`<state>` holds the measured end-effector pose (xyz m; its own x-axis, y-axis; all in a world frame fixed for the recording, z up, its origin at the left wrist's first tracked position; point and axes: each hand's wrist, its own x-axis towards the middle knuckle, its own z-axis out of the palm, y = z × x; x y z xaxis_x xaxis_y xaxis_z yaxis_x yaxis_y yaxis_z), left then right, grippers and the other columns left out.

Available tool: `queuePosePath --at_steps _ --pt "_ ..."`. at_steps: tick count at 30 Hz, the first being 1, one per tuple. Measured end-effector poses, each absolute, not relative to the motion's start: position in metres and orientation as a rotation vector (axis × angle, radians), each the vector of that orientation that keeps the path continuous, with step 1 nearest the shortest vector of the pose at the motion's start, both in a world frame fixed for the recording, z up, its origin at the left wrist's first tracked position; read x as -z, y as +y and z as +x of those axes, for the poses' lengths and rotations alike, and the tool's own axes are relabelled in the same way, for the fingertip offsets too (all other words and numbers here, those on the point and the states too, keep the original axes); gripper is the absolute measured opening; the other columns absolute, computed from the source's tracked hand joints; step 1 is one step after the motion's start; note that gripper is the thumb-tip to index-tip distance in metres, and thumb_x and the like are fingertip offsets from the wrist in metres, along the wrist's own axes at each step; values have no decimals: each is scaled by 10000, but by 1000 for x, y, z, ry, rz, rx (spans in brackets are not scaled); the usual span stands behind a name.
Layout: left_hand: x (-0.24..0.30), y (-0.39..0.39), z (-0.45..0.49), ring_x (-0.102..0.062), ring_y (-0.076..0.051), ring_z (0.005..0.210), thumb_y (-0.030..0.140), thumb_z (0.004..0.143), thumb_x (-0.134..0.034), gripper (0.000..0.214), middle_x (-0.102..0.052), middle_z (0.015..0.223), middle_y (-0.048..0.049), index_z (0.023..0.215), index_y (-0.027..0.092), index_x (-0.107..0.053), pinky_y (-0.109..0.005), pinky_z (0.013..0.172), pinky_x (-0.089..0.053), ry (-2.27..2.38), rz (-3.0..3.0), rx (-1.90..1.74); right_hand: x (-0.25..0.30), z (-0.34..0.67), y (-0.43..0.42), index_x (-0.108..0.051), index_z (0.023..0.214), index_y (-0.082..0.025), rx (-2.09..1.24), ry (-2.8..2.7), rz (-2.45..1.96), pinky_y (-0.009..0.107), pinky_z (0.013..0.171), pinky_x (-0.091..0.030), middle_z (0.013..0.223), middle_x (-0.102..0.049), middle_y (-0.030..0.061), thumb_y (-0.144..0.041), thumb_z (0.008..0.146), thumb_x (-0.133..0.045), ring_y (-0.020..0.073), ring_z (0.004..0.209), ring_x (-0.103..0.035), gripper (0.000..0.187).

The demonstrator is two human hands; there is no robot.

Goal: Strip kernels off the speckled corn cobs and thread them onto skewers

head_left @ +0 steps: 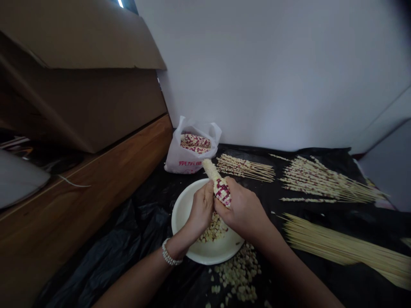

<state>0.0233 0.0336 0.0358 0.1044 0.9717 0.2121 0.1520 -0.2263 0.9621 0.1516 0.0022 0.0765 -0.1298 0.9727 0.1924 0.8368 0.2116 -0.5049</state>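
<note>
bowl right underneath — i'd stay over its middle and push along one row at a time with the thumb. left hand and right hand both grip the corn cob, wrists angled in, its bare end tilted up and away — loose kernels lie inside the bowl, more just outside.

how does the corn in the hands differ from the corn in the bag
The held corn is stripped and pale at its far end; the bagged corn is covered in kernels where it shows. The held corn slants above the bowl, between the left hand and right hand; the bagged corn lies roughly crosswise in the bag. Both have purple and cream kernels.
</note>
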Motion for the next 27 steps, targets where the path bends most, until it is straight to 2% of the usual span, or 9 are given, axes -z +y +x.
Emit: queuePosePath --at_steps 3,7,12,17,27 --pt "-34 34 23 -550 -205 756 538 997 -400 421 -605 780 -44 780 213 -555 -319 709 -478 1167 1529 -1258 -75 153 4 -505 1008 -204 -418 -1983 -1621 314 680 -377 909 -690 72 -335 895 -515 248 818 -657 173" --pt "-33 36 25 -569 -208 780 595 1004 -311 523 -630 793 -58 790 199 -577 -328 740 -488 1115 1473 -1216 -77 159 7 -503 954 -218 -469 -1972 -1563 315 701 -391 882 -689 61 -345 888 -521 242 807 -649 144" --pt "-31 37 26 -527 -184 732 600 964 -453 463 -607 781 -33 796 184 -567 -301 685 -455 1025 1456 -1163 -79 165 6 -505 947 -221 -451 -1978 -1568 312 706 -391 869 -688 55 -353 900 -514 239 802 -651 140" --pt "-29 35 24 -533 -189 766 558 1018 -346 480 -604 797 -37 781 192 -549 -310 743 -450 1043 1551 -1158 -80 162 3 -511 980 -206 -398 -2023 -1624 305 687 -379 897 -697 73 -334 892 -524 243 807 -659 156" --pt "-31 36 24 -507 -187 704 575 1004 -365 475 -556 734 -27 739 212 -518 -318 687 -443 1109 1532 -1209 -78 158 4 -517 970 -201 -455 -1953 -1607 303 675 -393 850 -687 61 -312 886 -541 229 760 -653 141"
